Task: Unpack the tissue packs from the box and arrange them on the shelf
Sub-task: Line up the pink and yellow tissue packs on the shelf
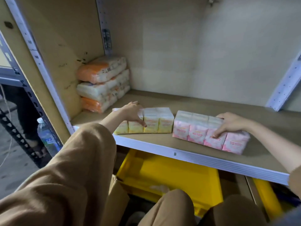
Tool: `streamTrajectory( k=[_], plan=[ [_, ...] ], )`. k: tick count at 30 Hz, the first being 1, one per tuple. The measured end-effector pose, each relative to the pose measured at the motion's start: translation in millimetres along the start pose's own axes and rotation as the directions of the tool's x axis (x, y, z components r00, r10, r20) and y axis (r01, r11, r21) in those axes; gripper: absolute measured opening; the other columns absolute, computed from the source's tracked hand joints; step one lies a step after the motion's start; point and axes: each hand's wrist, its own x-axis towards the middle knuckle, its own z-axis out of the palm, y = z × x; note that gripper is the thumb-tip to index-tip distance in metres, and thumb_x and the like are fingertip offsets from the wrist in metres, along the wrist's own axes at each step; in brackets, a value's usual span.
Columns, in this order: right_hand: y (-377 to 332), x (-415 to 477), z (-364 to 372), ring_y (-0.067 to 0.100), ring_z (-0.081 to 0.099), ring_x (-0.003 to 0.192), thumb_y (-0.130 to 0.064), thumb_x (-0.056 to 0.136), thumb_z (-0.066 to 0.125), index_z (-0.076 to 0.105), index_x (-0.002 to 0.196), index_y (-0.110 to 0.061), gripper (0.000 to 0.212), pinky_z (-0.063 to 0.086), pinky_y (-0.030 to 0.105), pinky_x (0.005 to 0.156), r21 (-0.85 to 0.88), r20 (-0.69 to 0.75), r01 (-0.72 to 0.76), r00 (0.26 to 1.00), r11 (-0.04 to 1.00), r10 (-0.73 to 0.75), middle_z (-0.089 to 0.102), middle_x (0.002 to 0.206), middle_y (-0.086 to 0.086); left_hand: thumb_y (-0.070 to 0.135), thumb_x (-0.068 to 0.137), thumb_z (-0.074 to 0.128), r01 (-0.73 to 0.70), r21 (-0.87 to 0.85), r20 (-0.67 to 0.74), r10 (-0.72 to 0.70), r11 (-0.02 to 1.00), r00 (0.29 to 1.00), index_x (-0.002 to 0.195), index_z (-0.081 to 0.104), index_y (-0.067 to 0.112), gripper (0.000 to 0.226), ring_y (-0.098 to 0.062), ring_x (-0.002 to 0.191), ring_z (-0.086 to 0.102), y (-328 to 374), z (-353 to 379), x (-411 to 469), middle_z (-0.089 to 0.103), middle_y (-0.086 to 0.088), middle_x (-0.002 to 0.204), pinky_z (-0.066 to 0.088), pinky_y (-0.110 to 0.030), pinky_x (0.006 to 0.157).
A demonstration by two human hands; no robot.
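Note:
A yellow tissue multipack (156, 123) lies near the front edge of the shelf board (203, 105). My left hand (132, 112) rests over its left top, thumb down the front face. To its right lies a pink tissue multipack (192, 129), almost touching the yellow one. My right hand (228, 123) grips its right top, fingers down the front. Three orange-and-white tissue packs (102, 84) are stacked in the back left corner of the shelf.
A yellow bin (171, 175) sits below the shelf, and a second yellow bin edge (265, 198) shows at the right. A water bottle (46, 137) stands left of the white upright post (40, 62). My knees in tan trousers fill the bottom.

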Motion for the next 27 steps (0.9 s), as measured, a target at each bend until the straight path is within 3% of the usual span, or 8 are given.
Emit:
streamTrajectory(
  k=[7,9,11,13,15,18,27],
  plan=[
    [2.3,2.6,3.4,0.019,0.057,0.083,-0.018,0.063,0.085,0.061,0.102,-0.013,0.046,0.044,0.028,0.071,-0.008,0.034,0.053,0.998,0.999,-0.053,0.061,0.106,0.011,0.046,0.07,0.075,-0.04,0.056,0.048,0.037,0.998,0.998,0.149,0.016,0.011,0.104,-0.027,0.145,0.018,-5.0,6.0,8.0,0.015,-0.008,0.158,0.018,-0.037,0.119],
    [-3.0,0.1,4.5,0.025,0.052,0.106,-0.024,0.063,0.086,0.054,0.121,-0.01,0.067,0.04,0.03,0.089,-0.13,0.004,0.087,0.996,0.988,-0.087,0.051,0.122,0.014,0.043,0.069,0.077,-0.057,0.078,0.013,0.057,0.995,0.998,0.148,0.015,0.011,0.105,-0.025,0.145,0.019,0.5,7.1,1.0,0.018,-0.008,0.157,0.019,-0.036,0.119],
    [-9.2,-6.0,9.1,0.025,0.043,0.125,-0.031,0.062,0.085,0.047,0.132,-0.009,0.083,0.033,0.026,0.101,-0.192,-0.077,0.13,0.986,0.973,-0.147,0.045,0.134,0.011,0.039,0.07,0.077,-0.068,0.098,-0.101,0.078,0.993,0.992,0.146,0.022,0.013,0.098,-0.024,0.141,0.028,10.1,8.8,-9.7,0.027,-0.006,0.153,0.029,-0.035,0.114],
    [-14.9,-13.1,20.0,0.023,0.041,0.126,-0.035,0.064,0.083,0.047,0.13,-0.011,0.079,0.033,0.026,0.101,-0.238,-0.147,0.176,0.966,0.955,-0.214,0.044,0.134,0.007,0.032,0.075,0.075,-0.019,0.122,-0.252,0.049,0.992,0.966,0.141,0.033,0.011,0.081,-0.024,0.132,0.038,17.5,16.6,-17.6,0.038,-0.007,0.144,0.038,-0.033,0.105],
    [-18.5,-16.6,35.7,0.022,0.043,0.123,-0.036,0.07,0.078,0.048,0.124,-0.01,0.067,0.037,0.03,0.097,-0.31,-0.207,0.17,0.948,0.936,-0.241,0.046,0.13,0.006,0.028,0.08,0.07,0.073,0.186,-0.337,-0.006,0.98,0.941,0.137,0.037,0.008,0.068,-0.025,0.128,0.041,22.3,29.4,-22.7,0.042,-0.009,0.138,0.038,-0.033,0.104],
    [-21.7,-13.7,53.8,0.021,0.042,0.126,-0.033,0.078,0.07,0.044,0.128,-0.011,0.061,0.04,0.032,0.1,-0.355,-0.28,0.101,0.937,0.929,-0.209,0.045,0.134,0.005,0.023,0.084,0.066,0.116,0.21,-0.351,-0.036,0.971,0.936,0.134,0.036,0.006,0.06,-0.027,0.128,0.041,20.3,48.0,-20.8,0.043,-0.01,0.136,0.035,-0.034,0.106],
    [-31.0,36.4,53.9,0.018,0.04,0.131,-0.019,0.083,0.066,0.043,0.133,-0.013,0.056,0.041,0.028,0.099,-0.314,-0.371,0.038,0.915,0.949,-0.159,0.045,0.139,0.001,0.009,0.08,0.069,0.018,0.043,-0.355,-0.001,0.999,0.935,0.136,0.039,0.004,0.064,-0.028,0.135,0.036,-4.9,39.6,43.4,0.042,-0.011,0.143,0.037,-0.036,0.105]
  ],
)
